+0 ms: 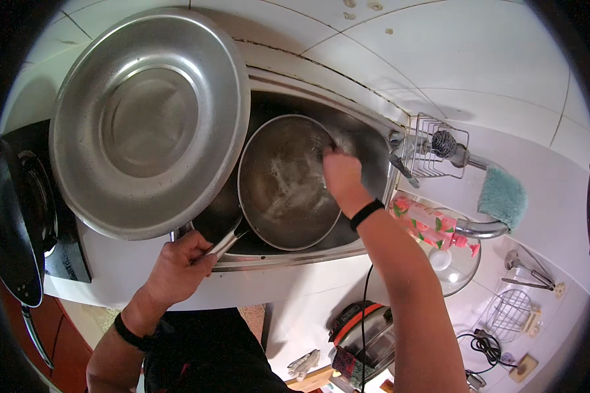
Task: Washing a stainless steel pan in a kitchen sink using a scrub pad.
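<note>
A round frying pan (275, 196) with a greyish, wet and streaky inside rests in the steel sink (373, 164). My left hand (180, 265) is closed around the pan's pale handle (227, 242), at the sink's front edge. Inside the pan, near its right wall, is my right hand (342, 175), fingers curled down toward the surface. Something dark shows at those fingertips, but the hand covers most of it and its kind is unclear. A wide stainless steel basin (210, 124) sits left of the pan, overlapping the sink and the counter.
Right of the sink are a wire rack (429, 173) with a steel scouring ball (444, 144), a teal cloth (503, 196), a pink pump bottle (423, 221) and a glass lid (469, 268). A black pan (13, 223) stands at far left. Tiled wall (478, 59) rises behind.
</note>
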The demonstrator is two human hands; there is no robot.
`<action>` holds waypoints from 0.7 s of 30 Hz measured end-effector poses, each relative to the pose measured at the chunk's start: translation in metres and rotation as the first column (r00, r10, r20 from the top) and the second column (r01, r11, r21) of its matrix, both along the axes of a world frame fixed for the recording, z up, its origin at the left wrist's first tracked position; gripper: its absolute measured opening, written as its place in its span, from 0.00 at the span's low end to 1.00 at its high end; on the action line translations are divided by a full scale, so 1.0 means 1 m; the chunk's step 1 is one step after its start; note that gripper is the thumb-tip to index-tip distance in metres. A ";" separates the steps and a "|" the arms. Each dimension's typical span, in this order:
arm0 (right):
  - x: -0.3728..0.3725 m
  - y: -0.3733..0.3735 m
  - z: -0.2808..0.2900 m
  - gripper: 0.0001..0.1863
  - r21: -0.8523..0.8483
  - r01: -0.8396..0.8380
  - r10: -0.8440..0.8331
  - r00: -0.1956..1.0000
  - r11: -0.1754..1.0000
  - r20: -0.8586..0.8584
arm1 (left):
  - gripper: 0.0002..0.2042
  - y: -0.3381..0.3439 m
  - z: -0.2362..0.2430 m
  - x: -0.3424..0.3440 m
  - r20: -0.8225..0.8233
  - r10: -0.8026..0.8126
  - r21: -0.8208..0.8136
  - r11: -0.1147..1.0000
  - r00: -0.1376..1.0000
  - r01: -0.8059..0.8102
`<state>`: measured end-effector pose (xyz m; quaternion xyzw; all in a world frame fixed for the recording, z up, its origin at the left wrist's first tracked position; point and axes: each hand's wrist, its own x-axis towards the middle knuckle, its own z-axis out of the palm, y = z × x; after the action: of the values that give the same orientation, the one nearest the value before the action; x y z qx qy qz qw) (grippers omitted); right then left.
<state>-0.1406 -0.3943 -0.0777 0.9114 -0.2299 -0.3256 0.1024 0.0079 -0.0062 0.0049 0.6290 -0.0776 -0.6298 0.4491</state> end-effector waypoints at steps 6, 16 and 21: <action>-0.027 0.059 0.016 0.12 0.237 0.337 -0.243 0.904 0.911 -0.351 | 0.05 0.003 -0.004 -0.002 -0.024 0.029 0.023 0.999 0.999 -0.028; 0.069 0.124 -0.004 0.12 0.608 0.792 -0.733 0.385 -0.050 -0.561 | 0.05 0.003 -0.004 -0.003 -0.007 0.017 0.010 1.000 1.000 -0.017; 0.101 0.065 -0.034 0.14 0.760 0.409 -0.846 -0.063 -0.505 -0.529 | 0.04 0.001 -0.003 -0.001 0.000 0.006 0.012 1.000 1.000 -0.006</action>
<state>-0.0391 -0.3293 -0.1113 0.3715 -0.5930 -0.1432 -0.6998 0.0065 -0.0056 0.0023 0.6320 -0.0718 -0.6290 0.4470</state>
